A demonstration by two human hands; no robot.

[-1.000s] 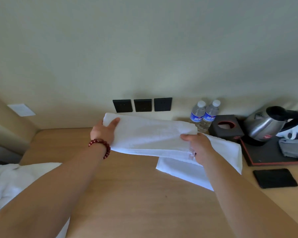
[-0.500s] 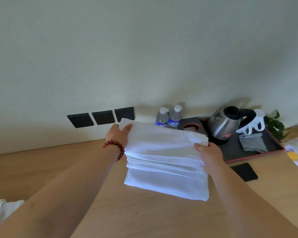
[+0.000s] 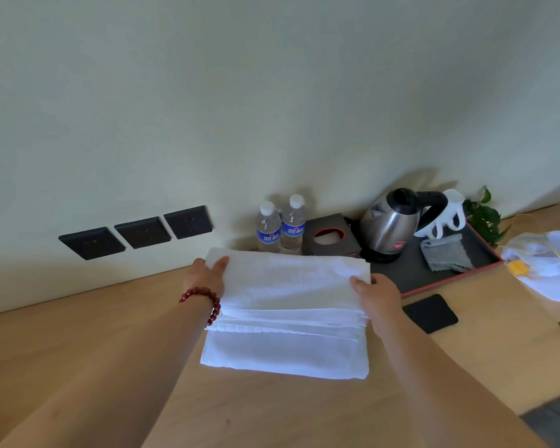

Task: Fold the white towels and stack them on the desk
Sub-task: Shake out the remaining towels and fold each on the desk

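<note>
A folded white towel [image 3: 288, 279] lies on top of a stack of folded white towels [image 3: 285, 354] on the wooden desk [image 3: 110, 350]. My left hand [image 3: 206, 278], with a red bead bracelet on the wrist, grips the top towel's left end, thumb on top. My right hand [image 3: 377, 294] grips its right end, thumb over the edge. The top towel sits toward the back of the stack, so the lowest towel sticks out at the front.
Behind the stack stand two water bottles [image 3: 280, 229] and a dark tissue box [image 3: 332, 236]. A black tray [image 3: 414, 276] holds a steel kettle [image 3: 390, 226], white cups and a grey cloth. A black coaster [image 3: 430, 313] and a white bag [image 3: 550, 265] lie to the right. Wall sockets [image 3: 141, 232] are at left.
Both hands carried the folded towel to the right and lowered it onto the stack. The view swung right, so the loose towels at the left have left the frame.
</note>
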